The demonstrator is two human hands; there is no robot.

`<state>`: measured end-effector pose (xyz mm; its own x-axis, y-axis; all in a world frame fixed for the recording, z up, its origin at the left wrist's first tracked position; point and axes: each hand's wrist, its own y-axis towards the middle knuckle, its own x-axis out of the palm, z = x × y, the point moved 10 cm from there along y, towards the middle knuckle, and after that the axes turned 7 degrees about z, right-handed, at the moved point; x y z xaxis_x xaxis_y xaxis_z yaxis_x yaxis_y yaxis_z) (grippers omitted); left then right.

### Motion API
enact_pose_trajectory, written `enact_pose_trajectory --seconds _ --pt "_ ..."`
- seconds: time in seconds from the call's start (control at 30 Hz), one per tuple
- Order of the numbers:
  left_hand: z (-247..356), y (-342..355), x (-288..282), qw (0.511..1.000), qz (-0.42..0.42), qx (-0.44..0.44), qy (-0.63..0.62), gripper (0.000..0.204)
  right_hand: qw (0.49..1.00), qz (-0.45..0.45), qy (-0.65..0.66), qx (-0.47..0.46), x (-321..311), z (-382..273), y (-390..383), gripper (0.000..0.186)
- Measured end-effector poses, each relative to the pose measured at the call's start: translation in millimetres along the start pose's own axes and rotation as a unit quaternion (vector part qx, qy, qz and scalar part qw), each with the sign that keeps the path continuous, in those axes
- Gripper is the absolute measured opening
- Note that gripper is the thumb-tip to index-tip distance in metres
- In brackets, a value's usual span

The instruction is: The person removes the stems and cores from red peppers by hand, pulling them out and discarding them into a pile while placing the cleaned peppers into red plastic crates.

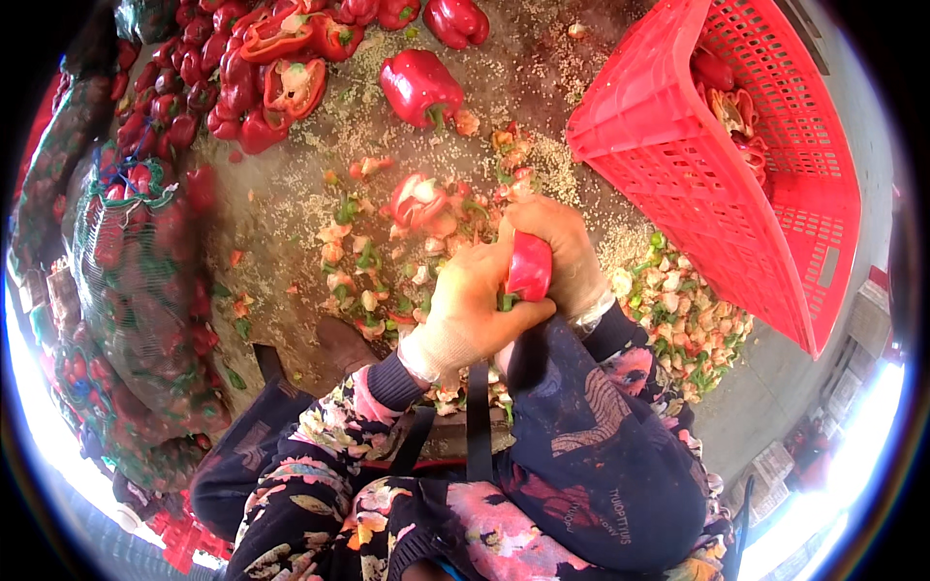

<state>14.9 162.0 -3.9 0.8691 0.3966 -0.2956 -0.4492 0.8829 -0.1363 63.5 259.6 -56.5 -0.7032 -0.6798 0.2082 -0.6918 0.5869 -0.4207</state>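
A red bell pepper (529,267) is gripped between my two gloved hands above my knee, with a bit of green showing at its lower end. My left hand (470,308) closes on its left side, the thumb lying along the bottom. Curled round the far and right side is my right hand (560,247); its fingertips are partly hidden, and I cannot make out whether it also holds a tool. Just beyond my hands, a broken red pepper piece (418,201) lies on the floor among scattered pale cores and green stems (368,257).
A red plastic crate (668,145) tilts at the right, with cut peppers (733,111) inside. Beside it lies a heap of cores (688,320). Whole and halved peppers (242,87) pile up at the far left, near full green mesh sacks (136,261). Seeds litter the floor.
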Motion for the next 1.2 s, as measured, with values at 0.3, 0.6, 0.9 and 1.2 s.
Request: enact_pose_trajectory --seconds 0.3,0.6,0.9,1.2 --pt "-26.1 -17.9 -8.9 0.905 -0.207 -0.153 -0.339 0.018 0.993 -0.016 0.036 0.111 -16.1 44.8 6.2 0.018" --pt "-93.0 39.6 -75.9 0.891 0.042 0.057 0.449 0.031 0.83 0.09 -0.535 -0.129 -34.0 -13.5 20.1 0.014" --pt "-139.3 66.2 -62.7 0.987 -0.032 -0.142 -0.066 0.013 0.893 -0.038 -0.392 -0.219 24.1 -19.4 -7.2 0.057" --pt "-96.5 10.0 -29.6 0.863 -0.185 -0.436 -0.179 0.035 0.946 -0.075 -0.251 -0.192 38.0 -30.3 -4.6 0.034"
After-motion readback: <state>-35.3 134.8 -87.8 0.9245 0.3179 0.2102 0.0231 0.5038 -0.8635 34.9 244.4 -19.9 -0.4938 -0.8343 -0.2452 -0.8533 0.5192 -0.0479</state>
